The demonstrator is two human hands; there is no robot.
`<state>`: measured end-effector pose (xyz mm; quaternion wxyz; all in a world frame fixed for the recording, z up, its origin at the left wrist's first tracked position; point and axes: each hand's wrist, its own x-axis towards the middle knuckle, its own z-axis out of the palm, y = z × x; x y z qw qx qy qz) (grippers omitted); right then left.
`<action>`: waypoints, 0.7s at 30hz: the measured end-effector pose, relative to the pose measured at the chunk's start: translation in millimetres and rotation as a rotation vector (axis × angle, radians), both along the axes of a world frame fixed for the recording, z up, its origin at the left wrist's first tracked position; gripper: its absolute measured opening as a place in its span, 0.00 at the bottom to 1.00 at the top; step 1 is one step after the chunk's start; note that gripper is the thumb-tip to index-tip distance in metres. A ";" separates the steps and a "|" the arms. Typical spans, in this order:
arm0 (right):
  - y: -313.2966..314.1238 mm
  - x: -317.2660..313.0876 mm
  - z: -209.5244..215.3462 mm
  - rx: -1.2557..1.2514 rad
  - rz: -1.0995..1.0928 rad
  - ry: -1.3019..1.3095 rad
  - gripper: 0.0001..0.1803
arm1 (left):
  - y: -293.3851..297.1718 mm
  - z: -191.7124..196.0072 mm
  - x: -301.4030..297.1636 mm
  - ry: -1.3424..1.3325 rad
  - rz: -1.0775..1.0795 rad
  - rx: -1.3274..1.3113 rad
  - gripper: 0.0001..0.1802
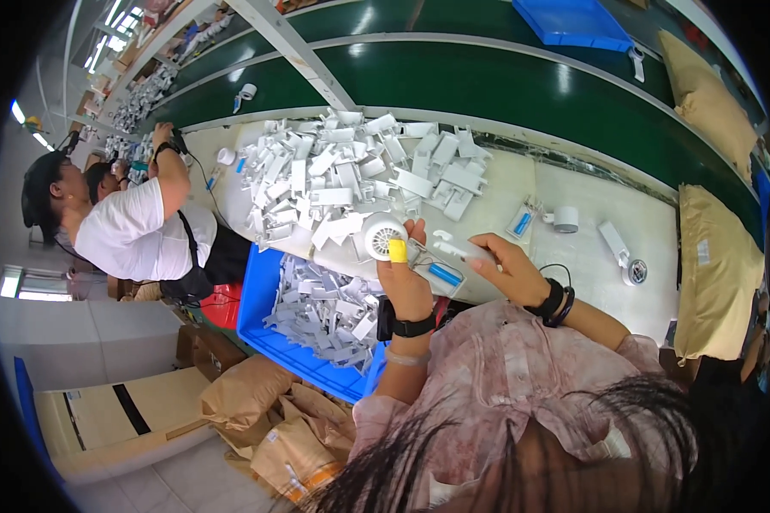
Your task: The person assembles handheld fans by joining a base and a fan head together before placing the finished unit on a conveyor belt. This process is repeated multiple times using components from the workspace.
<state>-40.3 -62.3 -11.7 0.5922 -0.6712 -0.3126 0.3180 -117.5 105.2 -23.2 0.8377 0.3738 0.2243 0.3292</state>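
Observation:
My left hand [406,278] is closed around a round white fan head [383,235] with a slotted grille, near the table's front edge. Something yellow, seemingly a wrap, covers the thumb tip. In my right hand [513,269] is a slim white plastic shell [460,248], gripped between thumb and fingers and pointing toward the fan head. Between the hands lies a blue cylindrical battery [445,274] with thin wires. Beyond them a large heap of white plastic shells [334,171] covers the pale worktable [573,184].
To the right are another blue battery [522,224], a white cylindrical part [565,219] and a handheld fan [624,255]. A blue bin [252,295] of white parts stands below the table. Behind runs a green conveyor [453,68]. A co-worker [137,218] works at left; sacks [717,274] stand right.

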 end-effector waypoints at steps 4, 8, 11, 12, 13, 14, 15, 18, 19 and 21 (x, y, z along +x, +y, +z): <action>8.0 -12.6 2.9 0.008 -0.135 -0.170 0.24 | -4.1 6.3 1.4 0.040 0.016 0.043 0.21; 17.0 -20.5 12.5 -0.056 -0.150 -0.290 0.26 | -3.8 2.9 2.0 0.014 0.009 0.141 0.21; 22.2 -24.1 9.4 -0.072 -0.158 -0.297 0.26 | -4.2 3.0 5.0 -0.007 0.021 0.102 0.22; 23.6 -24.5 7.5 -0.046 -0.161 -0.319 0.26 | -2.9 -0.1 6.5 -0.034 0.012 0.092 0.22; 24.4 -25.0 9.1 -0.049 -0.168 -0.317 0.26 | -1.9 -1.7 7.4 -0.060 0.004 0.081 0.23; 24.9 -25.6 12.8 -0.115 -0.148 -0.257 0.27 | -1.6 -2.8 8.0 -0.059 -0.002 0.078 0.23; 25.8 -26.3 14.5 -0.181 -0.127 -0.197 0.27 | -1.6 -3.3 8.3 -0.058 0.001 0.061 0.23; 29.3 -28.1 9.6 -0.168 -0.170 -0.290 0.28 | -2.2 -4.9 9.5 -0.072 -0.007 0.046 0.23; 29.7 -27.9 9.7 -0.173 -0.177 -0.287 0.28 | -3.0 -5.9 11.0 -0.086 -0.015 0.052 0.23; 30.5 -27.7 10.5 -0.176 -0.154 -0.279 0.28 | -4.8 -6.9 13.8 -0.067 -0.027 0.052 0.23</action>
